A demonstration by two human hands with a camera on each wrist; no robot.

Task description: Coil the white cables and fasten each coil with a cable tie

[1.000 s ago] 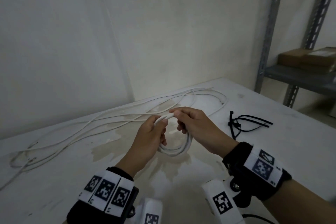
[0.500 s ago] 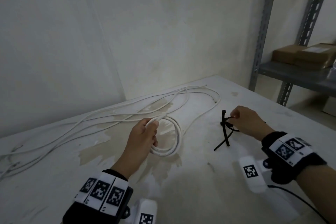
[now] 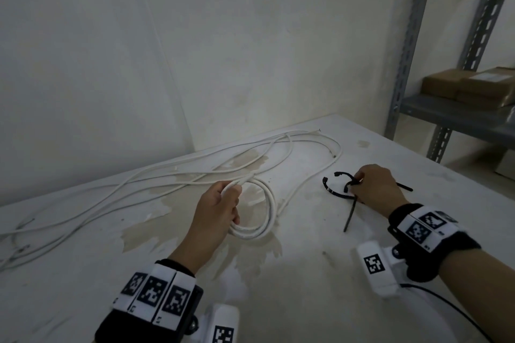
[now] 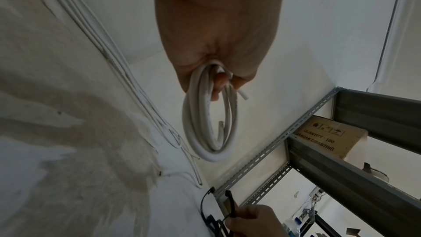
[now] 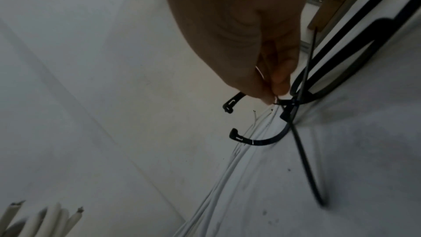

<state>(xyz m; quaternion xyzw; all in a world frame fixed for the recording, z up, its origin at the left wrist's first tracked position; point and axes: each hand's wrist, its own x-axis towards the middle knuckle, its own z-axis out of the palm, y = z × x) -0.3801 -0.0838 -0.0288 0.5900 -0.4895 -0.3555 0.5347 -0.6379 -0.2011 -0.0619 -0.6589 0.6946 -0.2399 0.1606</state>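
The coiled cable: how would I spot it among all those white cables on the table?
Start at the stained white table and find the left hand near its middle. It grips the coiled cable, a small ring of several loops. The loose white cables behind it lie in long, unwound strands.

My left hand (image 3: 216, 210) and right hand (image 3: 374, 188) are bare. Each wrist wears a black band (image 3: 443, 255) carrying white tiles printed with black square codes, plus a white camera block (image 3: 376, 267) with its own code. A black cable (image 3: 451, 306) trails from the right one.
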